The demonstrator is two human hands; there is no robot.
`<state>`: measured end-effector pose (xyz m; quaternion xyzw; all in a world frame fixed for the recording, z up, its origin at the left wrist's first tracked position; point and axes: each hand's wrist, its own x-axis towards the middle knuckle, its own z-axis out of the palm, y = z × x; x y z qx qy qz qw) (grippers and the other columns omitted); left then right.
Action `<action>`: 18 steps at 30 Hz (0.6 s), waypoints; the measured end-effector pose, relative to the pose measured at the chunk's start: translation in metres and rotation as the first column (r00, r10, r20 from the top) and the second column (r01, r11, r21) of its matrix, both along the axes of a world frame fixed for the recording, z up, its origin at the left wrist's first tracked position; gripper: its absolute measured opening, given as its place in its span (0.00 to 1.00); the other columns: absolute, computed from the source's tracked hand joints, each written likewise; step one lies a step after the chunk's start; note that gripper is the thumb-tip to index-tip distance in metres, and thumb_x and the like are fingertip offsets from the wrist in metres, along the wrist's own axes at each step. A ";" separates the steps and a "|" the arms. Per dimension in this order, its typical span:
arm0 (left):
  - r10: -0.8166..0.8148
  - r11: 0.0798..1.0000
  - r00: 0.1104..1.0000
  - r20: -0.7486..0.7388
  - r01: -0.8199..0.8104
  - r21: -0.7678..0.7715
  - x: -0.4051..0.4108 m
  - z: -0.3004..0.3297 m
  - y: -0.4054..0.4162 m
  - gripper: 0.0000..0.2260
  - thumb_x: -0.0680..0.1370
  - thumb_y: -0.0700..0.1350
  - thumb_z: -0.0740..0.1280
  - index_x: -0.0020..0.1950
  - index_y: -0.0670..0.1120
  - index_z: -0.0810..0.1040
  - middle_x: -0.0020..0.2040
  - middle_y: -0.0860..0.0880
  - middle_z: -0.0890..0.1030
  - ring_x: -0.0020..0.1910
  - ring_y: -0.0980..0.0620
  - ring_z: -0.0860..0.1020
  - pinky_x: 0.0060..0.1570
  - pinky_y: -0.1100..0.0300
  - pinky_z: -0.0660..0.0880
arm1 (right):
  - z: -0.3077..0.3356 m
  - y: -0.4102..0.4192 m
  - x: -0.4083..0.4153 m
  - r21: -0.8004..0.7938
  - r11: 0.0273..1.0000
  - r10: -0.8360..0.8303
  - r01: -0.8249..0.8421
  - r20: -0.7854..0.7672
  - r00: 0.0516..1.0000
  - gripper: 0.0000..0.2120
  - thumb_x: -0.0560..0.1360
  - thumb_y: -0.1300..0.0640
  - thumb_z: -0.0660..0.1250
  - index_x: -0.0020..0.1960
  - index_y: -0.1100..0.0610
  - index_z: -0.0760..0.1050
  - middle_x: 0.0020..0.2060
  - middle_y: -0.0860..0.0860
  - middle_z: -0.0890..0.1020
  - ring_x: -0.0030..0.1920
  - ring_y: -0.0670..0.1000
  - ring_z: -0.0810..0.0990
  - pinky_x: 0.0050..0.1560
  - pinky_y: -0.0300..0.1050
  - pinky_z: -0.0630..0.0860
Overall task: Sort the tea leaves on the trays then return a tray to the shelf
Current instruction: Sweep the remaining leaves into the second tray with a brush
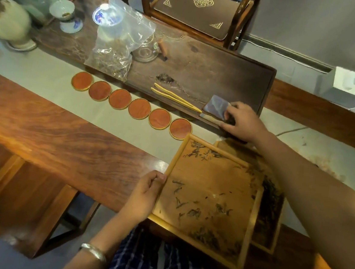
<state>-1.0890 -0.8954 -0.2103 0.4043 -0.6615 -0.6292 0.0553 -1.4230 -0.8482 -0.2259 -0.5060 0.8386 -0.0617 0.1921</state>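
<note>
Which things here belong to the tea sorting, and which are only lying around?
Job: upper tray, lower tray, tea leaves, left hand gripping the upper tray's edge, right hand.

Lying about: six round coasters, plastic bag, tongs, cups.

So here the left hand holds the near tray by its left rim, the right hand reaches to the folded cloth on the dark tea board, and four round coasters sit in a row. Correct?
Not quite. The head view shows six round coasters in the row, not four. The rest stands: the left hand holds the near tray by its left rim, and the right hand is at the folded cloth on the dark tea board.
</note>
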 end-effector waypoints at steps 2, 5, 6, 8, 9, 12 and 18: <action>0.011 1.000 1.000 0.002 -0.011 0.000 -0.002 0.001 0.001 0.13 0.83 0.42 0.58 0.41 0.46 0.76 0.31 0.60 0.79 0.32 0.64 0.76 0.33 0.72 0.69 | -0.001 -0.002 -0.001 -0.027 0.999 0.017 -0.017 -0.011 1.000 0.10 0.73 0.45 0.66 0.46 0.51 0.70 0.55 0.55 0.73 0.55 0.56 0.71 0.52 0.51 0.74; 0.007 1.000 1.000 0.004 -0.007 -0.001 -0.006 0.001 0.003 0.13 0.83 0.42 0.57 0.41 0.46 0.76 0.32 0.60 0.80 0.33 0.65 0.76 0.33 0.73 0.69 | -0.004 -0.002 -0.002 -0.083 0.997 0.001 -0.003 -0.020 1.000 0.10 0.75 0.48 0.64 0.51 0.53 0.71 0.54 0.56 0.72 0.54 0.56 0.71 0.51 0.53 0.74; 0.007 1.000 1.000 0.007 -0.007 -0.002 -0.007 0.001 0.004 0.13 0.83 0.42 0.57 0.41 0.46 0.76 0.32 0.60 0.79 0.33 0.65 0.76 0.33 0.74 0.68 | -0.005 -0.001 -0.002 -0.099 0.995 -0.005 0.002 -0.030 1.000 0.10 0.76 0.49 0.63 0.53 0.54 0.71 0.54 0.56 0.72 0.54 0.56 0.71 0.51 0.54 0.74; 0.007 1.000 1.000 0.012 -0.007 -0.002 -0.007 -0.001 0.006 0.13 0.83 0.42 0.58 0.42 0.44 0.77 0.33 0.57 0.79 0.33 0.64 0.76 0.34 0.73 0.68 | -0.007 0.001 -0.002 -0.132 0.991 -0.010 0.001 -0.070 0.997 0.11 0.78 0.51 0.61 0.56 0.56 0.71 0.53 0.57 0.72 0.52 0.57 0.72 0.49 0.52 0.74; 0.002 1.000 1.000 0.013 -0.002 -0.003 -0.007 -0.002 0.006 0.13 0.83 0.42 0.58 0.43 0.42 0.78 0.34 0.54 0.79 0.34 0.62 0.76 0.35 0.73 0.69 | -0.008 0.003 -0.002 -0.157 0.987 -0.027 0.014 -0.081 0.996 0.11 0.78 0.51 0.60 0.57 0.57 0.71 0.53 0.57 0.73 0.51 0.56 0.73 0.48 0.51 0.74; -0.032 0.999 0.999 0.004 0.032 -0.015 -0.008 -0.003 0.006 0.13 0.83 0.42 0.57 0.43 0.40 0.77 0.36 0.49 0.76 0.35 0.60 0.75 0.36 0.72 0.68 | -0.008 0.009 -0.001 -0.218 0.971 -0.114 0.099 -0.060 0.992 0.11 0.80 0.53 0.58 0.56 0.59 0.70 0.53 0.58 0.72 0.45 0.54 0.74 0.42 0.47 0.72; -0.046 0.999 0.999 0.008 0.046 0.021 -0.009 -0.008 0.004 0.13 0.83 0.42 0.57 0.42 0.42 0.77 0.34 0.51 0.77 0.33 0.56 0.74 0.34 0.66 0.71 | 0.012 0.024 0.003 -0.361 0.862 -0.344 0.356 0.100 0.934 0.07 0.79 0.56 0.59 0.55 0.58 0.69 0.51 0.54 0.69 0.39 0.46 0.70 0.35 0.34 0.65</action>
